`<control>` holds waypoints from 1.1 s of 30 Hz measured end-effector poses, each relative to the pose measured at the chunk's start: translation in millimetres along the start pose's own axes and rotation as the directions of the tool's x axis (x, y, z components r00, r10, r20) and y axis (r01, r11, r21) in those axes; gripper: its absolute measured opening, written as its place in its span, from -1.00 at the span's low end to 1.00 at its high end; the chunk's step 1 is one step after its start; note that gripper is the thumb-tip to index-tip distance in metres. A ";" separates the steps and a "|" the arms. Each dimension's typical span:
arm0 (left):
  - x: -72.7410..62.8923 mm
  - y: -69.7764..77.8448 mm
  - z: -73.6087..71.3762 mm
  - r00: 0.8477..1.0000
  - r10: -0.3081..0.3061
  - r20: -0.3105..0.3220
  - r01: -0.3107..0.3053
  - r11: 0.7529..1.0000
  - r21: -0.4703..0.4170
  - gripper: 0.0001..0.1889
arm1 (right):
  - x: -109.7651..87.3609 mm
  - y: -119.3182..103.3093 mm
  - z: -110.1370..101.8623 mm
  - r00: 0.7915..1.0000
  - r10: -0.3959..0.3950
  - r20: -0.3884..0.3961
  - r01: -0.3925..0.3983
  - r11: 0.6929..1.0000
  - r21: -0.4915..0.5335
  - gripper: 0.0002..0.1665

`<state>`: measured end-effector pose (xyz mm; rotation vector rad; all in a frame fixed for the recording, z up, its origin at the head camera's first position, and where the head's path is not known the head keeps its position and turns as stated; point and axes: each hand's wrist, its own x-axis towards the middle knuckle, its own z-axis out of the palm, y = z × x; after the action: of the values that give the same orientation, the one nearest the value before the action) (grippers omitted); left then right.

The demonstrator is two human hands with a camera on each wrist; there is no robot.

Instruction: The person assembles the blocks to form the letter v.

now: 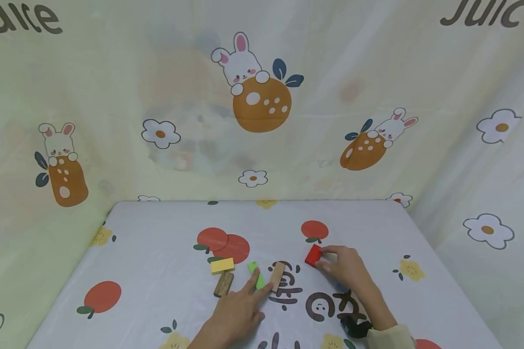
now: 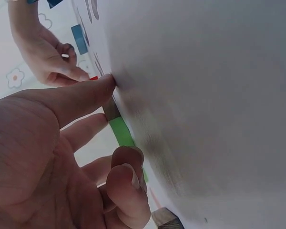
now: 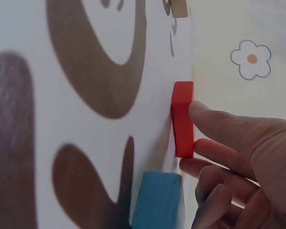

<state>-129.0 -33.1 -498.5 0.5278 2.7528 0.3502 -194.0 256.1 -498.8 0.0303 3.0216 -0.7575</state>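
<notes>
My right hand (image 1: 347, 266) pinches a red block (image 1: 313, 255) between thumb and index finger, close over the table. In the right wrist view, the thumb lies on the block's near face. My left hand (image 1: 237, 315) has its index finger at a tan wooden block (image 1: 277, 276). Its middle finger touches a light green block (image 1: 256, 276) just to the left. The remaining fingers are bent in the left wrist view. Left of these lie a yellow block (image 1: 222, 265) and a dark brown wooden block (image 1: 223, 284).
A blue block (image 3: 157, 200) lies near my right hand, mostly hidden in the head view. A black wrist strap (image 1: 355, 327) sits by the right sleeve. The white printed cloth (image 1: 157, 261) covers the table, and a patterned curtain (image 1: 314, 160) hangs behind it.
</notes>
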 end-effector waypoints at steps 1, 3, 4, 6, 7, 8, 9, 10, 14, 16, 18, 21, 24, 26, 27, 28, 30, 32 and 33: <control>0.1 -0.2 0.5 1.000 -0.001 0.001 0.001 1.000 0.001 -0.29 | 0.1 -1.2 0.7 1.000 -0.001 0.001 0.001 1.000 0.005 -0.45; 0.3 -0.5 1.2 1.000 -0.006 0.003 0.006 1.000 -0.002 -0.29 | 1.2 -3.3 2.2 1.000 -0.004 0.002 0.004 1.000 0.009 -0.46; 0.4 -0.5 1.3 1.000 -0.008 0.003 0.008 1.000 -0.002 -0.29 | 2.1 -4.3 2.9 1.000 -0.006 0.001 0.006 1.000 0.010 -0.46; 0.6 -0.7 1.7 1.000 -0.012 0.002 0.012 1.000 -0.002 -0.29 | 3.8 -6.3 4.5 1.000 -0.011 -0.001 0.011 1.000 0.007 -0.46; 0.4 -0.7 1.7 1.000 -0.013 0.001 0.013 1.000 -0.002 -0.30 | 4.2 -7.7 5.3 1.000 -0.016 -0.003 0.016 1.000 0.004 -0.46; 0.2 -0.7 1.8 1.000 -0.014 0.000 0.014 1.000 -0.004 -0.30 | 4.9 -8.4 6.0 1.000 -0.016 -0.005 0.016 1.000 0.002 -0.46; 0.0 -0.8 2.1 1.000 -0.013 -0.003 0.013 1.000 -0.004 -0.29 | 5.7 -8.9 6.9 1.000 -0.017 -0.006 0.017 1.000 0.001 -0.46; 0.3 -0.9 2.2 1.000 -0.011 -0.003 0.011 1.000 -0.004 -0.29 | 6.0 -9.8 7.5 1.000 -0.017 -0.007 0.017 1.000 0.002 -0.46; 0.4 -1.0 2.9 1.000 -0.007 -0.003 0.007 1.000 -0.010 -0.29 | 5.5 -12.7 8.6 1.000 -0.017 -0.003 0.017 1.000 0.017 -0.45; 1.1 -0.9 2.9 1.000 -0.009 0.001 0.009 1.000 -0.011 -0.29 | 4.9 -14.6 8.3 1.000 -0.025 0.000 0.025 0.999 0.023 -0.45; 1.4 -0.5 2.9 1.000 -0.011 0.004 0.011 1.000 -0.009 -0.29 | 5.3 -15.4 8.2 1.000 -0.029 0.002 0.029 0.999 0.029 -0.45; 1.9 -0.8 2.2 1.000 -0.011 0.007 0.011 1.000 -0.008 -0.29 | 6.5 -16.8 10.2 0.999 -0.044 -0.001 0.044 0.999 0.030 -0.47; 1.2 -1.0 1.7 1.000 -0.010 0.009 0.010 1.000 -0.008 -0.29 | 8.2 -18.5 12.9 0.998 -0.061 -0.004 0.061 0.998 0.033 -0.48; 1.0 -1.5 1.9 1.000 -0.010 0.011 0.010 1.000 -0.007 -0.29 | 8.9 -20.2 14.4 0.997 -0.073 -0.003 0.073 0.997 0.036 -0.48; 0.8 -1.9 1.9 1.000 -0.010 0.012 0.010 1.000 -0.004 -0.29 | 9.3 -21.1 15.2 0.997 -0.077 0.000 0.077 0.996 0.039 -0.48; 0.4 -2.2 2.1 1.000 -0.006 0.010 0.006 1.000 0.001 -0.29 | 9.6 -22.0 15.7 0.997 -0.077 0.003 0.077 0.996 0.043 -0.48; 0.0 -3.2 2.2 1.000 0.007 -0.001 -0.007 1.000 0.009 -0.29 | 10.4 -23.8 16.2 0.997 -0.080 0.005 0.079 0.996 0.044 -0.48; -0.7 -3.8 1.8 1.000 0.021 -0.015 -0.020 1.000 0.014 -0.29 | 11.4 -25.6 16.4 0.997 -0.077 0.007 0.077 0.996 0.044 -0.48; -1.1 -4.0 1.7 0.999 0.027 -0.022 -0.027 1.000 0.015 -0.29 | 12.0 -26.5 16.6 0.997 -0.074 0.008 0.074 0.996 0.041 -0.48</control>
<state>-128.6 -36.9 -500.9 0.5685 2.7744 0.3440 -206.4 225.1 -501.3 -0.0851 3.0127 -0.8230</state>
